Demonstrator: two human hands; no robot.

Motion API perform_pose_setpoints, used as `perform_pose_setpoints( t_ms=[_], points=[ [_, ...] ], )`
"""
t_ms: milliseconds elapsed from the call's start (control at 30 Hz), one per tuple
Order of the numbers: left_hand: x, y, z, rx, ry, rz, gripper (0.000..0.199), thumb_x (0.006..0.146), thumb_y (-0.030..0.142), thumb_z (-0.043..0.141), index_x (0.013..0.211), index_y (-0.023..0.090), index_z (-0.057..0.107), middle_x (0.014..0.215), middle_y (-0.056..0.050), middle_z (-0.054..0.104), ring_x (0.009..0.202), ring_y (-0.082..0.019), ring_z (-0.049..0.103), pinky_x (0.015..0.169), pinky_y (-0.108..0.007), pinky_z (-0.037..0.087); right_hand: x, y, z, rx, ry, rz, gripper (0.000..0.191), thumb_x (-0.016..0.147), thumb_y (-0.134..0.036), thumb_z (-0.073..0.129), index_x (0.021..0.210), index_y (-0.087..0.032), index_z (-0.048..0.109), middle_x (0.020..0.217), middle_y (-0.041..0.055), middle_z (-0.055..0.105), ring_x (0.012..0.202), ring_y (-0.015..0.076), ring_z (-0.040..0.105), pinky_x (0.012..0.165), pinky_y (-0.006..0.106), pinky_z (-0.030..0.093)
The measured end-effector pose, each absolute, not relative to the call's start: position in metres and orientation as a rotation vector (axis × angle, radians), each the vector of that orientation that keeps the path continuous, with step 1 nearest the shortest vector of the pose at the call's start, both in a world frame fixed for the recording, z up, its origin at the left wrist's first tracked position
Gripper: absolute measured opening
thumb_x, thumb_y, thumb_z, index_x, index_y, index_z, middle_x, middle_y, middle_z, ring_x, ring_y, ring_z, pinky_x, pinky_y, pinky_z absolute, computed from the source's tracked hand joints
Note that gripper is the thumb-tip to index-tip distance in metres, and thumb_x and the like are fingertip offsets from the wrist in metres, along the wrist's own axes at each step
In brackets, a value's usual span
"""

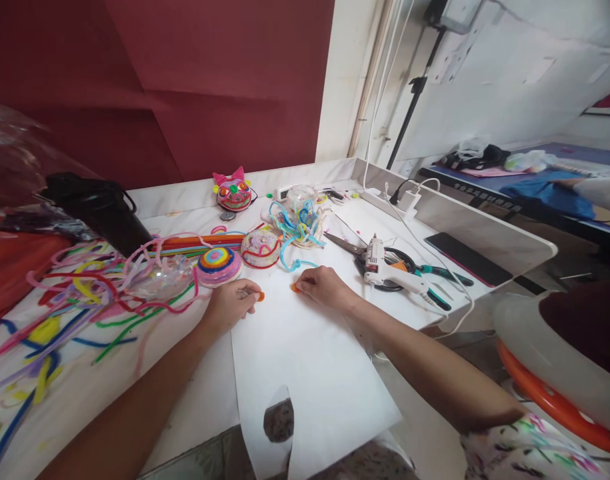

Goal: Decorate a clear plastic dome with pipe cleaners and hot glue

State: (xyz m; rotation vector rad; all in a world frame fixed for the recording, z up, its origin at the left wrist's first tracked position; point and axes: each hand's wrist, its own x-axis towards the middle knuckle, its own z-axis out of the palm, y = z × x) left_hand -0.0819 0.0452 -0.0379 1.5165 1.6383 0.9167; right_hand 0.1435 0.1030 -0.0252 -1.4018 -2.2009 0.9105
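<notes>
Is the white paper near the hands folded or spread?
Spread: the white paper lies as a broad sheet, its near end beyond the table.

Between the left hand and the right hand I see an open lane over the flat white paper sheet, running back toward the person. Straight ahead, a tangle of light-blue fuzzy stems blocks it. Leftward, a dome wound in rainbow rings stands close; rightward, a white plastic glue gun crowds black-handled metal scissors.
</notes>
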Motion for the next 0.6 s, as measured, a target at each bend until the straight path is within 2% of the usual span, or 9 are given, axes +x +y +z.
perform_pose_setpoints(
  t_ms=[200, 367, 600],
  points=[
    [-0.082, 0.043, -0.038, 1.615, 1.714, 0.914, 0.02, 0.071, 0.036, 0.061, 0.081, 0.019, 0.065, 0.075, -0.002, 0.069, 0.047, -0.012, 0.06, 0.037, -0.02, 0.036, 0.145, 0.094, -0.025, -1.298, -2.199, 0.971, 0.017, 0.082, -0.016, 0.056, 0.078, -0.016, 0.072, 0.07, 0.0004, 0.068, 0.06, 0.0108, 0.055, 0.058, 0.022, 0.039],
    [-0.087, 0.04, -0.036, 1.724, 1.793, 0.919, 0.023, 0.072, 0.038, 0.062, 0.084, 0.019, 0.066, 0.089, -0.003, 0.069, 0.046, -0.01, 0.058, 0.046, -0.024, 0.042, 0.143, 0.086, -0.025, -1.225, -2.191, 1.032, 0.015, 0.081, -0.013, 0.057, 0.077, -0.014, 0.072, 0.07, 0.002, 0.067, 0.063, 0.0115, 0.055, 0.059, 0.022, 0.038],
    [-0.092, 0.041, -0.053, 2.194, 1.771, 0.923, 0.022, 0.077, 0.035, 0.062, 0.093, 0.02, 0.068, 0.091, -0.002, 0.066, 0.051, -0.009, 0.052, 0.062, -0.026, 0.049, 0.141, 0.078, -0.029, -1.227, -2.255, 0.991, 0.016, 0.083, -0.015, 0.057, 0.082, -0.016, 0.073, 0.073, 0.0025, 0.069, 0.064, 0.0125, 0.056, 0.059, 0.023, 0.037]
  ],
)
